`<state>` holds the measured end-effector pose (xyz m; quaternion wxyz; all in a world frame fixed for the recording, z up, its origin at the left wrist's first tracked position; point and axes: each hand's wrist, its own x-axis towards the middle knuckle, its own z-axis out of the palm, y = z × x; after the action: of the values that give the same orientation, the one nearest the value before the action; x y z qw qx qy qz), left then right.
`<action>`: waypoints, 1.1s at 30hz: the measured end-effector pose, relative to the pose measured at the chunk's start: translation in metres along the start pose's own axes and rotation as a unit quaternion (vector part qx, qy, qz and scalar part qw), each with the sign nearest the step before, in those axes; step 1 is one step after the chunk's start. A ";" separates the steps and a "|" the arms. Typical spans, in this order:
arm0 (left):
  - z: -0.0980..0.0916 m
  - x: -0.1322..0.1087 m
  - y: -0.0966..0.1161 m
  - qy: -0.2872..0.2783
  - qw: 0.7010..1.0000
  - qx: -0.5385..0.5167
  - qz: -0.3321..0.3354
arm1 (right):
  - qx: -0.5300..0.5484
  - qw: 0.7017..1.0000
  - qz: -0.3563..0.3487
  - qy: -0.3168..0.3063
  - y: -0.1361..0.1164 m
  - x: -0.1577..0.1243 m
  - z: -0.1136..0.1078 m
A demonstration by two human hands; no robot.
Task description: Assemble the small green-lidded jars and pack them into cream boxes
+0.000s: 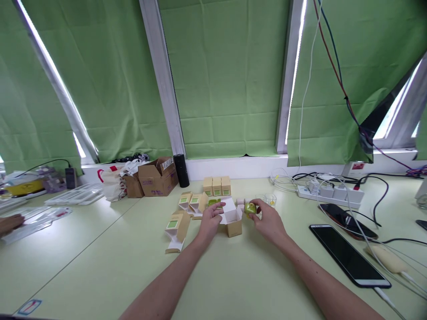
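Note:
My right hand [268, 218] pinches a small, round, green-and-yellow jar-like item [250, 208] just right of an open small cardboard box [234, 228]. The box stands on the table with its white inner flaps up. At its left side is my left hand [210, 218], thumb and fingertips at the edge of a raised flap. Behind those fingers a green item [214, 202] shows in part. To the left lie opened cartons with green labels, one on its side [178, 229] and others behind it [197, 203]. Several closed cartons [216, 186] stand in a row farther back.
A large phone [348, 254], a second dark phone [347, 220] and a white power strip [330, 195] with tangled cables lie right. A brown carton [158, 178] and black cylinder [181, 170] stand at the back. Another person's hand [10, 223] rests on plastic packets far left.

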<state>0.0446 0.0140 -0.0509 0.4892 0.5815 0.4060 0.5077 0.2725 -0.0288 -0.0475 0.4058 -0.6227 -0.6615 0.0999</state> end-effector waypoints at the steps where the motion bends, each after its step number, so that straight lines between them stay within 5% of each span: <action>1: 0.000 -0.001 0.000 -0.007 1.000 0.001 0.003 | 0.024 0.999 0.002 0.031 -0.001 0.001 -0.002; 5: 0.003 -0.005 0.001 -0.039 0.999 0.010 0.013 | 0.168 0.980 -0.018 0.106 -0.008 0.000 -0.009; 12: 0.007 -0.011 0.004 -0.069 0.997 0.019 0.024 | 0.259 0.960 -0.081 0.069 -0.025 -0.012 -0.009; 18: 0.008 -0.011 0.002 -0.075 0.997 -0.006 0.011 | 0.229 0.967 -0.115 0.007 -0.028 -0.017 -0.004; 33: 0.006 -0.010 -0.001 -0.071 0.997 0.014 0.027 | 0.066 0.984 -0.166 -0.026 -0.022 -0.015 -0.007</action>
<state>0.0490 0.0031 -0.0540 0.4951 0.6335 0.3615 0.4722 0.2592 -0.0496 -0.0354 0.4400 -0.4734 -0.7576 0.0911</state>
